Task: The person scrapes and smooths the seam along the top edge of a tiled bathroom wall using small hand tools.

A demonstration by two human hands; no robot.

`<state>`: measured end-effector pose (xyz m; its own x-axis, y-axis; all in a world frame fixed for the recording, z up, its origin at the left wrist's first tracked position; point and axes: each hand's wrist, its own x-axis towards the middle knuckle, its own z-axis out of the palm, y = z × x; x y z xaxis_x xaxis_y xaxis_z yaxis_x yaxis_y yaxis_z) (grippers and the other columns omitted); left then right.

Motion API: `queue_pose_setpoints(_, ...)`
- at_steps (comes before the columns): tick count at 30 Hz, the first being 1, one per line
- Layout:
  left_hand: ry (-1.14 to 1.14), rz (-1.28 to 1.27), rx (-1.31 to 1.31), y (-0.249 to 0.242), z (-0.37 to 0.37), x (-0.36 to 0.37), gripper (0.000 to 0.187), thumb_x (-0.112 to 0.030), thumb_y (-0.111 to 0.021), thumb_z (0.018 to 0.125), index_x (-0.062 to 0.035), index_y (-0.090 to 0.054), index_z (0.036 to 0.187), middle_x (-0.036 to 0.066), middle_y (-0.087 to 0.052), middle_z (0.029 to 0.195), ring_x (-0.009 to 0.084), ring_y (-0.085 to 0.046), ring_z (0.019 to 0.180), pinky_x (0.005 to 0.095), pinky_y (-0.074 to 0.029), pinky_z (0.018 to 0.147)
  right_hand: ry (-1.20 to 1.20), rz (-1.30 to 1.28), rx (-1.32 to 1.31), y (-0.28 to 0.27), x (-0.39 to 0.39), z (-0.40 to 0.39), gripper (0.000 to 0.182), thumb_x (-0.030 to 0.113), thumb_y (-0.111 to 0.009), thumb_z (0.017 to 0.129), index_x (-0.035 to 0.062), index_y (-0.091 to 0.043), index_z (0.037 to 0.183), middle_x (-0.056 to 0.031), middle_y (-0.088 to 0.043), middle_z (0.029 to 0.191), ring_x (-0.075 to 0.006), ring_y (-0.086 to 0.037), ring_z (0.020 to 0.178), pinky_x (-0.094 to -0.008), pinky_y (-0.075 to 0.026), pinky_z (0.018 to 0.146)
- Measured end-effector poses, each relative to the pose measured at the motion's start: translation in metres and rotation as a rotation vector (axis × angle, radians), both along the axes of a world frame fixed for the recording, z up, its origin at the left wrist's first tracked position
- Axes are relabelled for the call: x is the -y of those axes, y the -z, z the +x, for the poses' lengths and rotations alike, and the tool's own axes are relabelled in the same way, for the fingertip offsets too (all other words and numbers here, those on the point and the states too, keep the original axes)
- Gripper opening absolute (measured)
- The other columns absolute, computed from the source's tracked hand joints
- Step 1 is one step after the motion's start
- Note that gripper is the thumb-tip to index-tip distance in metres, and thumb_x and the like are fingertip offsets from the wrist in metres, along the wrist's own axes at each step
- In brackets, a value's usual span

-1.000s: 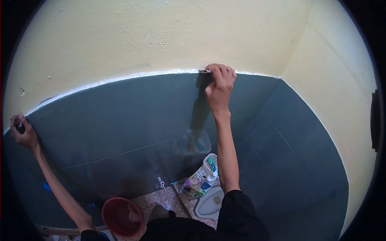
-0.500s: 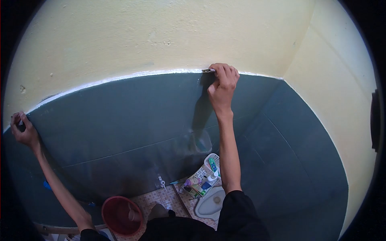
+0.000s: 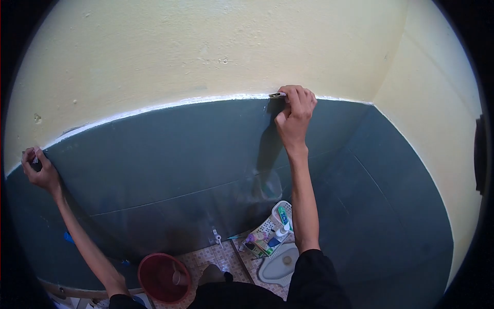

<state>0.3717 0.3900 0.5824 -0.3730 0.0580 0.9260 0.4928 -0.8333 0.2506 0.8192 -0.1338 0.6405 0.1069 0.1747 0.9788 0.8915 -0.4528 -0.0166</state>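
My right hand is raised against the wall and grips a small metal blade tool, its tip on the white line where the dark green lower wall meets the cream upper wall. Far to the left, my left hand pinches the top edge of the dark green surface at that same line, fingers closed on it. Whether it holds a separate small object there cannot be told.
Below, a red bucket with a scoop stands on the tiled floor. A white basket of toiletries sits by a squat toilet. A tap sticks out low on the wall. The corner lies at right.
My right hand with the blade has slid a little to the right along the white line. The view has shifted slightly; my left hand keeps its hold at the left edge.
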Motion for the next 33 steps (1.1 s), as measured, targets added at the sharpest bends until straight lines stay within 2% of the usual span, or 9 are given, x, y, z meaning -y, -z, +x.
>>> queue_pose_setpoints(33, 0.0, -0.031, -0.003, 0.0, -0.001, -0.001, 0.021, -0.018, -0.075, 0.098, -0.0036, -0.072, 0.113, 0.008, -0.072, 0.105, 0.019, -0.066, 0.096, 0.0337, -0.052, 0.092, 0.006, 0.033, -0.013, 0.004, -0.006, 0.004, 0.042, -0.013, -0.055, 0.067, 0.0093, -0.063, 0.102, -0.0047, -0.062, 0.103, -0.0288, -0.057, 0.109, -0.048, -0.034, 0.108)
